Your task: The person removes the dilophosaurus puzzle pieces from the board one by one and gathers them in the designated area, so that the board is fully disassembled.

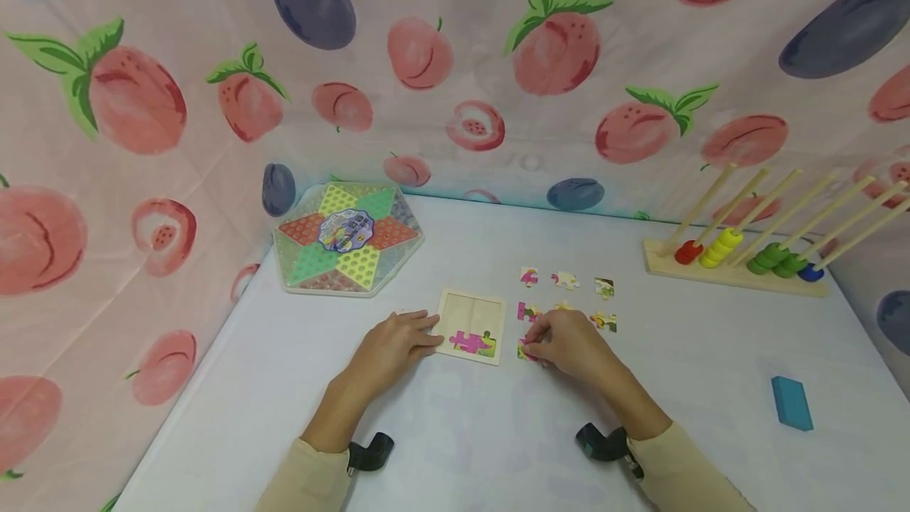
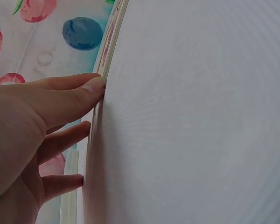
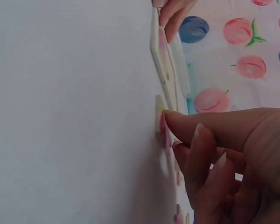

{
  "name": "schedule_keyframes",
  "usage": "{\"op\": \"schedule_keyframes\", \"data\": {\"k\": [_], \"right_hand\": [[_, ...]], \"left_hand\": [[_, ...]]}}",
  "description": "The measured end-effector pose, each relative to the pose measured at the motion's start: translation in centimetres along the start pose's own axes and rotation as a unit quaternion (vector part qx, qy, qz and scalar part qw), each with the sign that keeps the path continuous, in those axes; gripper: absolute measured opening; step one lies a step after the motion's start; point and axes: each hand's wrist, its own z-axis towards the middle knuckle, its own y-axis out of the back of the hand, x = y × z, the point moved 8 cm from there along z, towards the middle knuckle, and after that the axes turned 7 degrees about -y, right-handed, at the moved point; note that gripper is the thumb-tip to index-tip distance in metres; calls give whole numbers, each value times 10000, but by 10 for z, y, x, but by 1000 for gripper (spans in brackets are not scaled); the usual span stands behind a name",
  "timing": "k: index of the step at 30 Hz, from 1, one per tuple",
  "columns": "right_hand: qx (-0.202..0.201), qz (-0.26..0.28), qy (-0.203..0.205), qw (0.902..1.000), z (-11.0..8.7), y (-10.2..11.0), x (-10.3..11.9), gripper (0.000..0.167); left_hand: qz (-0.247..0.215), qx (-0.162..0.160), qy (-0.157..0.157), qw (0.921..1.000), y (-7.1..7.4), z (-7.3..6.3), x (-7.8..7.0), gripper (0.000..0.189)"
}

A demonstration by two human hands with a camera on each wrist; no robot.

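A square wooden puzzle tray lies in front of me with joined pink, yellow and green puzzle pieces in its lower part. My left hand touches the tray's left side with extended fingers; in the left wrist view the thumb meets its near edge. To the tray's right, my right hand pinches a pink-and-green puzzle piece between thumb and fingers. That piece shows at the thumb tip in the right wrist view. Several loose pieces lie in rows beyond the right hand, which partly covers some.
A hexagonal Chinese checkers board lies at the back left. At the back right stands a wooden peg stand with coloured beads. A blue block lies on the right of the white table. Fruit-patterned cloth hangs behind.
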Motion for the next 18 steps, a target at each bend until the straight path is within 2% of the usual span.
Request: {"op": "schedule_keyframes", "data": {"k": [5,10,14,18], "right_hand": [[-53,130,264,9996,5,4,13,12],[-40,290,689,9972,11,7,35,15],[142,365,1218,9918,15,0,51,21],[483,141,1583,9861,19,-14,61,29]], "left_hand": [[46,-15,-46,10000,1,0,0,23],[38,-20,-76,10000,1,1,1,23],[23,7,-55,10000,-1,2,2,23],[11,68,-59,10000,-2,1,2,23]]}}
